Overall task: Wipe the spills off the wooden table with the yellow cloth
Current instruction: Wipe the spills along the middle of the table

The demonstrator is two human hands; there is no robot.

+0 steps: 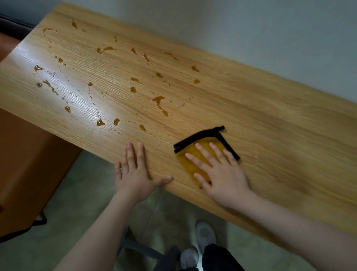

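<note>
A long wooden table (274, 122) runs from upper left to lower right. Several amber spills (159, 102) dot its left and middle parts. A folded yellow cloth (191, 163) with a black border lies near the front edge. My right hand (219, 171) presses flat on the cloth with straight, spread fingers. My left hand (135, 171) rests flat at the table's front edge, left of the cloth, fingers straight and thumb along the edge. It holds nothing.
An orange-brown seat (9, 147) stands at the left, against the table's end. A grey wall (247, 10) runs behind the table. A dark stool (144, 261) and the person's legs and white shoes (204, 235) are below the front edge.
</note>
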